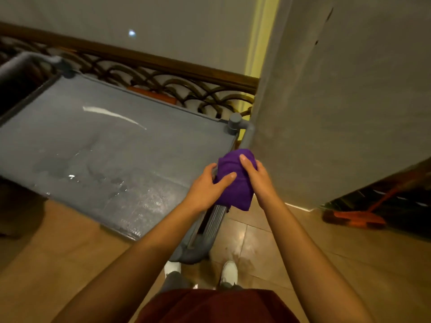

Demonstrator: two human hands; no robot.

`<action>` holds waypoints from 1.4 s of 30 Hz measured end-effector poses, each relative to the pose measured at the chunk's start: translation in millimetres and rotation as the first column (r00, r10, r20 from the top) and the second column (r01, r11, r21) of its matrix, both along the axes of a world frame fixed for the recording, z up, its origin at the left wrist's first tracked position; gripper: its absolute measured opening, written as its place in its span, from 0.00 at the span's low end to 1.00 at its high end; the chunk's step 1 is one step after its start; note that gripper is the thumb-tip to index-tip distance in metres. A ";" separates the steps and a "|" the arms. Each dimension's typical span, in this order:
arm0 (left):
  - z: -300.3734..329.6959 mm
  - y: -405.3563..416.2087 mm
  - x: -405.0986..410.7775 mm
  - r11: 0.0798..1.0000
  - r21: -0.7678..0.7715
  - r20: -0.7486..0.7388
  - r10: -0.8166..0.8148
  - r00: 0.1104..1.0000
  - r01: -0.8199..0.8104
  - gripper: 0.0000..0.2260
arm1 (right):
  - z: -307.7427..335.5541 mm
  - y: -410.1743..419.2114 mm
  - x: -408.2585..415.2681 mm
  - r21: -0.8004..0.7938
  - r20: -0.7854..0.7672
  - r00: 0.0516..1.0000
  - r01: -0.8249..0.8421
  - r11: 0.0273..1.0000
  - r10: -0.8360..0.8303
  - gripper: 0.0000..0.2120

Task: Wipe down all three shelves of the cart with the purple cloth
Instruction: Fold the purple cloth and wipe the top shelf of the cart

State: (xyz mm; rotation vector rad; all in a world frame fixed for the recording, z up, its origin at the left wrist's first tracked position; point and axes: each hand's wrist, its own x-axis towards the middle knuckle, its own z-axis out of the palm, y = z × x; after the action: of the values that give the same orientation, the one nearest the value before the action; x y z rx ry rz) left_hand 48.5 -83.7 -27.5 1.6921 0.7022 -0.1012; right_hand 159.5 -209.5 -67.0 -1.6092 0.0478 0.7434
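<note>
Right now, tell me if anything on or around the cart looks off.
The cart's top shelf is wet: droplets and smears glisten near its front edge. A stain marks the floor tiles by the feet. Both hands, left hand and right hand, hold the purple cloth.

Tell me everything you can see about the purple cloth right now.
The cloth is deep purple, soft-looking fabric, bunched into a thick wad. It sits over the cart's handle at the near right corner of the top shelf, its lower end hanging down. The left hand grips it from the left; the right hand curls over its top and right side.
</note>
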 end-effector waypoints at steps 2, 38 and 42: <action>-1.6 -7.2 0.4 0.999 0.007 -0.037 0.039 0.999 -0.039 0.36 | -3.2 -6.1 1.0 0.047 -0.026 1.000 -0.012 0.999 0.013 0.23; 90.3 102.2 -169.5 0.703 -0.528 0.262 0.668 0.696 -0.476 0.10 | 116.2 148.1 -154.8 0.230 0.395 0.885 -0.357 0.905 0.248 0.17; 92.2 139.3 -203.6 0.681 -0.514 0.256 0.702 0.664 -0.521 0.07 | 96.5 170.4 -196.2 0.169 0.371 0.924 -0.168 0.971 0.096 0.22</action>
State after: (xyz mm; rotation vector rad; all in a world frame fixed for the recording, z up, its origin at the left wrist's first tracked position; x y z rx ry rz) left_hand -155.1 55.6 64.7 0.9384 0.8191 0.5880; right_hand -36.7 -39.1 29.5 -1.5436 -0.3947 0.5257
